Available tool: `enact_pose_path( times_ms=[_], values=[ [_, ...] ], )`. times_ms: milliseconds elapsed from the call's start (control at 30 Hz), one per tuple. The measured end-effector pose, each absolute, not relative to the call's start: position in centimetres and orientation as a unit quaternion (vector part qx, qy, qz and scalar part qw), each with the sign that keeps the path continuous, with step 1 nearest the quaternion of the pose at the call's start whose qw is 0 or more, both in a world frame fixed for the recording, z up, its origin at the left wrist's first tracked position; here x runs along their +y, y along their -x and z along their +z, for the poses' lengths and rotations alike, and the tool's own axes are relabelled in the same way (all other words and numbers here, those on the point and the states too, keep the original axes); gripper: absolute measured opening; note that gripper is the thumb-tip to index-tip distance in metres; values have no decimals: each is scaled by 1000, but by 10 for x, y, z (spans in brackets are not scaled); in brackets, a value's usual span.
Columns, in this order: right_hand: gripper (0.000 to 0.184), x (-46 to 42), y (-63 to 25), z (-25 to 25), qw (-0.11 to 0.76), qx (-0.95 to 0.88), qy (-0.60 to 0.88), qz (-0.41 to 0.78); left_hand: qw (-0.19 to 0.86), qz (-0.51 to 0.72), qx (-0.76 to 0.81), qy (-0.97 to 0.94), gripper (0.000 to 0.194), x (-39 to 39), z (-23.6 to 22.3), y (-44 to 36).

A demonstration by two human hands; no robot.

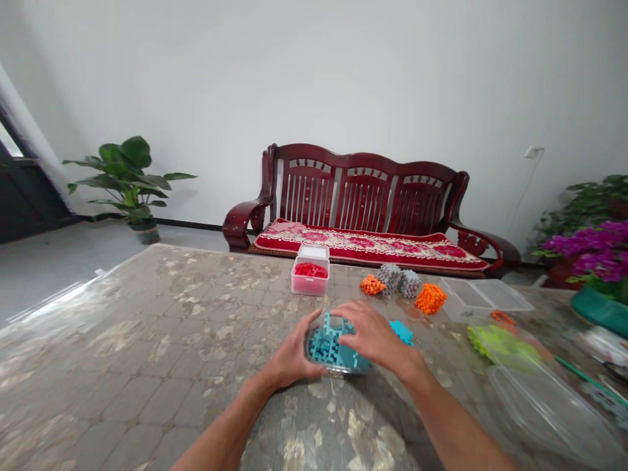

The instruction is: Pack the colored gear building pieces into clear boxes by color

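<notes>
A clear plastic container (pixel 341 371) filled with teal interlocking puzzle-like pieces (pixel 326 345) stands on the table in front of me. My left hand (pixel 294 352) is wrapped round its left side, thumb at the near edge and fingers toward the far rim. Over its right part lies my right hand (pixel 370 335), with fingers at the far rim and the thumb reaching over the pieces. Whether a loose piece is under the right fingers is hidden. Just beyond the right hand lies a bright blue cluster of pieces (pixel 402 332).
Behind the container is an open box (pixel 310 282) of red pieces. Orange clusters (pixel 430 299) and grey clusters (pixel 391 278) stand at the back right. An open clear box (pixel 461 307), yellow-green pieces (pixel 500 345), and a large transparent lid or tub (pixel 554 405) lie right.
</notes>
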State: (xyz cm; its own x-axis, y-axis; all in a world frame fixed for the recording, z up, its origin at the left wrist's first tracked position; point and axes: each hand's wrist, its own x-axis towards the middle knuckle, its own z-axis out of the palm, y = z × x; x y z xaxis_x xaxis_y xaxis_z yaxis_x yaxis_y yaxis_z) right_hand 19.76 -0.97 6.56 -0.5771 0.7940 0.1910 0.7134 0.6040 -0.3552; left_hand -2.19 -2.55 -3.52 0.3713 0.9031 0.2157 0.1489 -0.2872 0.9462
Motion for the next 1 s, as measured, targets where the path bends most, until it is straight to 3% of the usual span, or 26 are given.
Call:
enact_pose_path(
  times_ms=[233,367,500,633,767,1000],
  values=[
    [21,-11,-185,51,139,-868,454,146,457,402,398,-687,117,-26,-33,21],
    [20,-13,-181,45,146,-870,450,139,446,398,403,-693,115,-27,-32,21],
    [24,-10,-192,37,209,-853,449,163,454,399,398,-690,115,-26,-33,22],
    [25,5,-243,21,279,-775,542,167,463,395,401,-685,112,-25,-35,23],
    [36,16,-311,0,227,-700,670,99,468,396,398,-683,105,-25,-36,23],
    [37,13,-348,-19,162,-697,694,84,428,392,403,-708,80,-26,-31,24]
  ],
)
